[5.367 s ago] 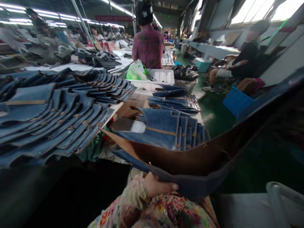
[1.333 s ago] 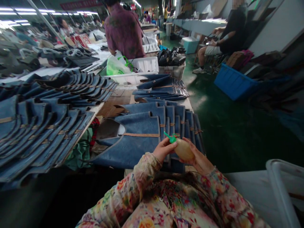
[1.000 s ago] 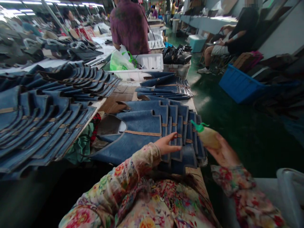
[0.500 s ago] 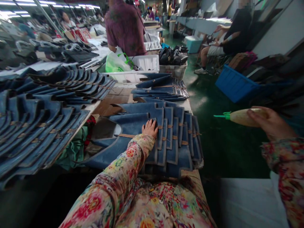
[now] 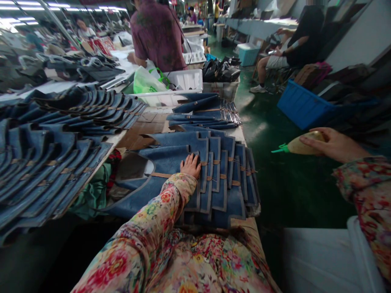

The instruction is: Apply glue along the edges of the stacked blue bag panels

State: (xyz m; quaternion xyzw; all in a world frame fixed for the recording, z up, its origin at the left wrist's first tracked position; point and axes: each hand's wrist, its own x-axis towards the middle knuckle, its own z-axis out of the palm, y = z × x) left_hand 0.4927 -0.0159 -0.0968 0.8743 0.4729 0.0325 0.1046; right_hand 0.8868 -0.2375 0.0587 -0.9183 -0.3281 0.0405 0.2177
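My left hand (image 5: 190,166) lies flat with its fingers spread on the top blue panel (image 5: 168,158) of an overlapping stack. The panels look like denim or leather pieces with grey-edged borders, and small tan strips (image 5: 235,183) cross them. Off to the right, above the floor, my right hand (image 5: 331,143) is wrapped round a yellowish squeeze bottle (image 5: 305,143). Its green nozzle (image 5: 280,149) points left and slightly down, apart from the panels.
More fanned blue panels (image 5: 61,162) cover the table at left. Behind the stack stands a white crate (image 5: 186,81) with a bag in it. A blue bin (image 5: 301,106) sits on the floor at right. A person in a purple shirt (image 5: 157,36) stands ahead; another sits at right.
My right hand has shifted left and the bottle's nozzle tips a little further down. My left hand stays on the same panel. The person in purple has moved an arm out to the left.
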